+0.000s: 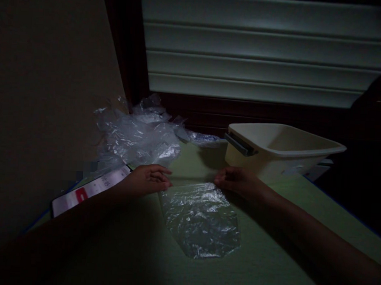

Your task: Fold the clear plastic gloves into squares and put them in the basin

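Note:
A clear, wrinkled plastic bag lies spread on the green table. My left hand pinches its upper left corner between thumb and fingers. The upper right corner is in the fingers of my right hand. Between the two hands the bag's top edge runs nearly straight. A heap of crumpled clear plastic bags rests at the back left, beyond my left hand.
A cream plastic bin with a dark handle stands at the back right, close behind my right hand. A phone with a lit screen lies by my left forearm. Behind the table is a slatted panel; a wall borders the left.

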The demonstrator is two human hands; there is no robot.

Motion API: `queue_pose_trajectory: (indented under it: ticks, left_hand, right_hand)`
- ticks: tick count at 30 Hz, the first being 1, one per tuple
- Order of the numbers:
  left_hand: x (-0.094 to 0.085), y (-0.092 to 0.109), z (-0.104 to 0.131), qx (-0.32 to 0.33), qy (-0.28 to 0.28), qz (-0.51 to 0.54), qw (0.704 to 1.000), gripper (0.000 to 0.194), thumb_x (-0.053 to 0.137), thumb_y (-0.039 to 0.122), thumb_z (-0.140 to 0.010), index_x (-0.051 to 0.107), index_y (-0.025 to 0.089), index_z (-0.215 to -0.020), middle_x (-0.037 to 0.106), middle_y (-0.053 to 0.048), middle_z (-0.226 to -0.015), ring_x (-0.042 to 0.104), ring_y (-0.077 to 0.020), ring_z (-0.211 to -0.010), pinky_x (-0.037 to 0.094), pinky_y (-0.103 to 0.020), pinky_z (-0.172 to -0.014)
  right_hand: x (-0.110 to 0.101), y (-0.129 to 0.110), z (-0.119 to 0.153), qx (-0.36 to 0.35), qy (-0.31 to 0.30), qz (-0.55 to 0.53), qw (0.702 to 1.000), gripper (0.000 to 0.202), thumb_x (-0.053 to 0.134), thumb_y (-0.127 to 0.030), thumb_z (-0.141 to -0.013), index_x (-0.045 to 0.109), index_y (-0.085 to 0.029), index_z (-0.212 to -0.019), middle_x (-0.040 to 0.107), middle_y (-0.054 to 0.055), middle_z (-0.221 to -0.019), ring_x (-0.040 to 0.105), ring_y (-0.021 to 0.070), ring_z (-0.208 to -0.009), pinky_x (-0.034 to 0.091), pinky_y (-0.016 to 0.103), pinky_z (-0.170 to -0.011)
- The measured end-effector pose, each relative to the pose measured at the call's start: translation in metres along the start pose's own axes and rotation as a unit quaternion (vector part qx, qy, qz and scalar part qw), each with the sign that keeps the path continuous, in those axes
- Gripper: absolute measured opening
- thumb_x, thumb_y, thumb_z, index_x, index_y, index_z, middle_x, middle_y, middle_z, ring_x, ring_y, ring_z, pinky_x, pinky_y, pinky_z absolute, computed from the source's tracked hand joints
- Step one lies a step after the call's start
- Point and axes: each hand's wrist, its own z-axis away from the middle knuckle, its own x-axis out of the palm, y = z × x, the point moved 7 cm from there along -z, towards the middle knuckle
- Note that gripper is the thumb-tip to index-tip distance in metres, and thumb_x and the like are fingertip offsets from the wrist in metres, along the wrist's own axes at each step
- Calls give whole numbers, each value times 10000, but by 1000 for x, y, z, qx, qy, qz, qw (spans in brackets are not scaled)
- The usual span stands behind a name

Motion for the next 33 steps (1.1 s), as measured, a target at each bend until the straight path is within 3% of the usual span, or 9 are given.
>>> queue_pose_trajectory:
  ticks: [8, 17, 23, 30, 33]
  left_hand:
    - [0, 6, 2, 42, 9, -74, 996, 181, 596, 315, -693, 652, 156, -759, 683, -32, -735, 650, -186, -726, 521, -282, -680]
    - [4, 20, 5, 142, 6, -161, 977, 143, 538, 202, -731, 673, 153, -727, 657, -41, -776, 608, -146, -715, 473, -246, -672]
    - [10, 34, 15, 266, 1, -284, 921, 172, 487, 131, -790, 657, 157, -770, 638, -38, -819, 579, -144, -791, 453, -261, -734]
    - [18, 40, 24, 299, -28, -419, 857, 191, 459, 60, -818, 637, 127, -839, 612, -55, -890, 555, -158, -829, 453, -254, -728]
    - [23, 41, 29, 294, -54, -480, 825, 196, 463, 19, -796, 630, 107, -847, 617, -74, -908, 549, -179, -842, 455, -274, -747]
  right_hand:
    - [-6, -3, -1, -16, -13, 73, 997, 234, 664, -375, -680, 604, -149, -701, 616, 33, -622, 554, 132, -555, 417, 258, -506]
    - [-2, -13, 3, -75, -24, 198, 977, 90, 582, -206, -723, 649, -152, -698, 677, 51, -719, 617, 170, -668, 475, 294, -640]
    - [1, -25, 10, -134, -16, 302, 944, 182, 542, -98, -735, 704, -154, -793, 676, 82, -798, 621, 198, -730, 462, 325, -693]
    - [10, -35, 19, -183, -76, 392, 898, 234, 508, -136, -826, 704, -180, -946, 655, 104, -901, 603, 193, -780, 448, 316, -710]
    - [9, -35, 22, -184, -69, 401, 895, 218, 489, -177, -853, 702, -181, -900, 648, 102, -887, 594, 194, -755, 445, 310, -669]
